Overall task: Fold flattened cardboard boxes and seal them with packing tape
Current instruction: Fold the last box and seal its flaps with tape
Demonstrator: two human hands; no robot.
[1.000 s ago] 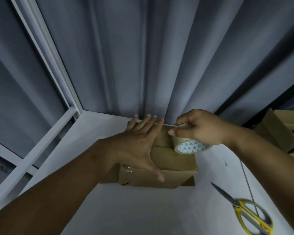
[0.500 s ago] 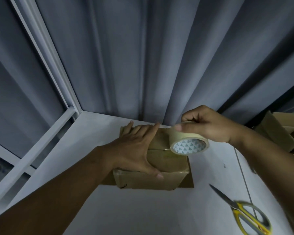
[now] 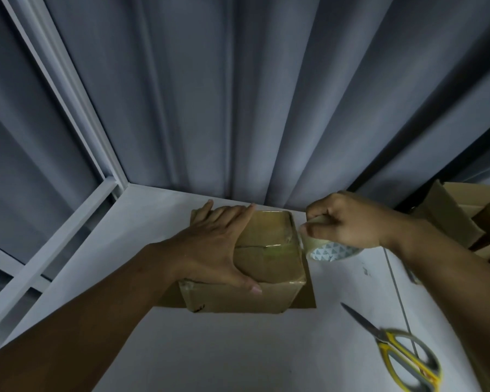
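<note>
Far left, white window frame bars (image 3: 68, 236) run diagonally down beside the pale tabletop (image 3: 238, 349), grey curtain (image 3: 266, 94) hanging in folds behind the whole scene. Left forearm comes in from bottom left; left hand (image 3: 215, 250) lies flat, palm down, on top of the cardboard box (image 3: 269, 267), fingers spread and extended toward the far left corner, thumb stretched out along the near top edge. Hand is open, pressing, not gripping anything. Box sits closed on the table roughly mid-frame, near the curtain, top flaps meeting at a seam across the middle; glossy strip, looks like tape, over the right part of the top and down the right edge, hard to tell how far it runs. Brown flat cardboard shows under the box at left and right. Just off the box's right edge, right hand (image 3: 348, 222) is closed around the packing tape roll (image 3: 331, 251), fingers curled over its top, thumb and forefinger pinched at the roll's box-side edge; roll tilted, patterned inner core facing the camera, touching or almost touching the box's upper right edge, cannot tell which. Lower right, yellow-handled scissors (image 3: 402, 355) lie on the table, blades shut, pointing up-left, well apart from the box. Far right edge, more cardboard boxes (image 3: 458, 216), partly cut off and dim.
</note>
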